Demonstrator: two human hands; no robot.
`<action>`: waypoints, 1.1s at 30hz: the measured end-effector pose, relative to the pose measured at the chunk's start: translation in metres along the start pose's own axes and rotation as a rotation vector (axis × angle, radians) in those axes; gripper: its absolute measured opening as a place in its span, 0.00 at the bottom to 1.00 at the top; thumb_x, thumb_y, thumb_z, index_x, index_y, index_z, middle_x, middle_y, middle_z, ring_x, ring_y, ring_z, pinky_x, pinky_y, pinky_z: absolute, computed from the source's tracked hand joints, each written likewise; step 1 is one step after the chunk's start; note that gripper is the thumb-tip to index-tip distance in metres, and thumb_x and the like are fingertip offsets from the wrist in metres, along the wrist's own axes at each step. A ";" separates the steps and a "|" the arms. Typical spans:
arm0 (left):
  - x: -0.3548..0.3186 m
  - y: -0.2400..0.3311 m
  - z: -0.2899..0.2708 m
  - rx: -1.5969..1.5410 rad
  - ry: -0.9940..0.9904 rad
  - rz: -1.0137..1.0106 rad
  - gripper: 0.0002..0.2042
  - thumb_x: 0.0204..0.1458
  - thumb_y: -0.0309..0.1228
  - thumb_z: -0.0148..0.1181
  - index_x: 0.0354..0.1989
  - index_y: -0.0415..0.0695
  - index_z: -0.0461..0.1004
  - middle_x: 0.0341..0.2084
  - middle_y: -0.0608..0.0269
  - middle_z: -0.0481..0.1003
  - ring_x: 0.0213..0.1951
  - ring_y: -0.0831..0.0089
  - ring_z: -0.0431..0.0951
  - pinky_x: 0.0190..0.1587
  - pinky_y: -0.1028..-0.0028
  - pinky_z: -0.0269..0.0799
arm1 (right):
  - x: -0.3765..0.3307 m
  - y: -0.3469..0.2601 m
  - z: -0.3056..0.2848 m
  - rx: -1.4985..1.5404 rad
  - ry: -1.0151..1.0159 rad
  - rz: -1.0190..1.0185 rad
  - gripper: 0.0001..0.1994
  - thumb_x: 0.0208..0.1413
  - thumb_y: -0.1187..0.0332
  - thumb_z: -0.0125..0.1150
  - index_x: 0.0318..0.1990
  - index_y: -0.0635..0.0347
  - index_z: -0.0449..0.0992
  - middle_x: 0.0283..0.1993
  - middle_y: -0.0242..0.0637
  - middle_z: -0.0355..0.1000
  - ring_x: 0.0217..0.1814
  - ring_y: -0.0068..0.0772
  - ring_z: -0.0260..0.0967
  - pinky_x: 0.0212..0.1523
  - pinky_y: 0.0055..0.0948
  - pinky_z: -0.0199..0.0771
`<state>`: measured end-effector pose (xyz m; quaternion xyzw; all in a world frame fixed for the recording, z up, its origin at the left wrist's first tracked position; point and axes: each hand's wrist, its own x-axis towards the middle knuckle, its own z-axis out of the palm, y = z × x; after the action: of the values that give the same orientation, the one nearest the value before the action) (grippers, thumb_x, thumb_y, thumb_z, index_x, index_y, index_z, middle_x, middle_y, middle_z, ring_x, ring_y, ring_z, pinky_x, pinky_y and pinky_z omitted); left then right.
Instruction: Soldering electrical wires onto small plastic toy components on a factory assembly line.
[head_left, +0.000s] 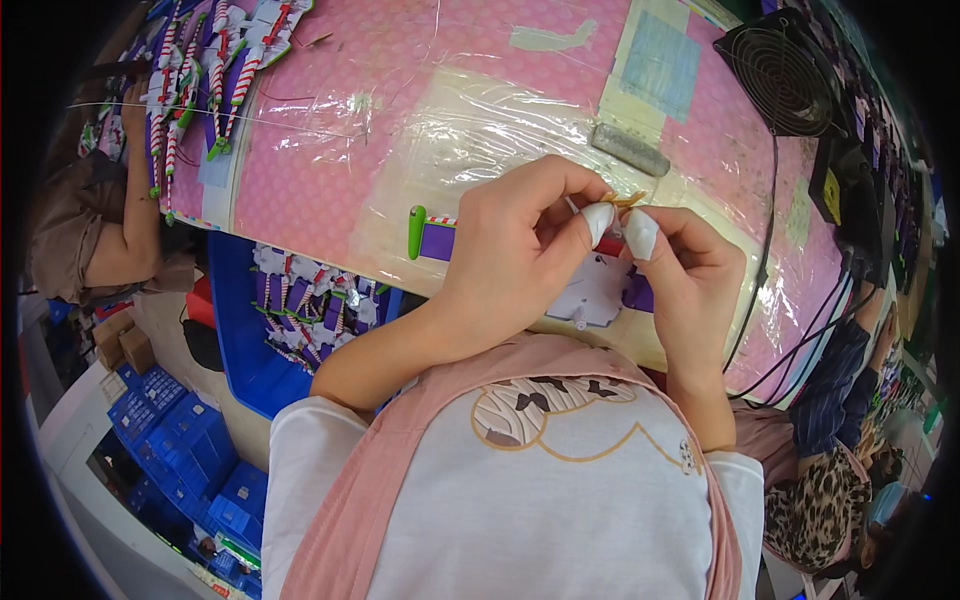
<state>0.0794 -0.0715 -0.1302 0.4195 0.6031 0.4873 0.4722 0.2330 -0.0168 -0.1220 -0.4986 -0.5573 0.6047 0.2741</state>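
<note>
Near the front edge of the table, my left hand [525,245] and my right hand [692,275] meet, thumbs and fingers pinched together. Between their fingertips is a thin, gold-brown strip [628,200]; its exact kind is too small to make out. White coverings wrap both thumbs. Just below the hands lies a white plastic part [588,292] with red and purple sections, partly hidden by my fingers and wrists. To the left of my left hand, a green and purple plastic piece [436,240] with a striped edge shows, its right end hidden behind the hand.
A grey bar [630,150] lies beyond my hands. At the far right stand a black fan [780,75] and trailing cables [768,220]. Striped assemblies pile up at the far left, beside another person's arm [128,225]. A blue bin [240,330] of similar parts stands below the table edge.
</note>
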 end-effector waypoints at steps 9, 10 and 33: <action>0.001 0.001 -0.001 0.028 0.011 0.044 0.07 0.52 0.18 0.54 0.39 0.35 0.71 0.26 0.65 0.74 0.28 0.85 0.73 0.29 0.84 0.69 | 0.001 -0.002 0.000 0.002 -0.027 0.008 0.08 0.53 0.72 0.61 0.37 0.70 0.77 0.25 0.29 0.73 0.25 0.12 0.63 0.24 0.13 0.61; 0.001 0.002 -0.001 0.041 0.012 0.052 0.07 0.52 0.18 0.54 0.39 0.35 0.71 0.26 0.65 0.74 0.27 0.85 0.73 0.28 0.85 0.68 | 0.001 -0.002 0.000 0.014 -0.027 0.011 0.09 0.53 0.71 0.61 0.37 0.70 0.77 0.25 0.29 0.73 0.25 0.12 0.63 0.24 0.13 0.61; 0.014 -0.008 -0.015 0.688 -0.111 0.951 0.08 0.39 0.21 0.61 0.30 0.35 0.73 0.27 0.57 0.73 0.23 0.68 0.74 0.22 0.76 0.70 | 0.009 0.006 -0.014 0.278 -0.244 0.191 0.12 0.57 0.64 0.57 0.37 0.68 0.75 0.25 0.30 0.71 0.24 0.13 0.61 0.25 0.13 0.59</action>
<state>0.0616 -0.0622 -0.1394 0.7979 0.4466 0.3989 0.0695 0.2443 -0.0047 -0.1285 -0.4296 -0.4477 0.7550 0.2120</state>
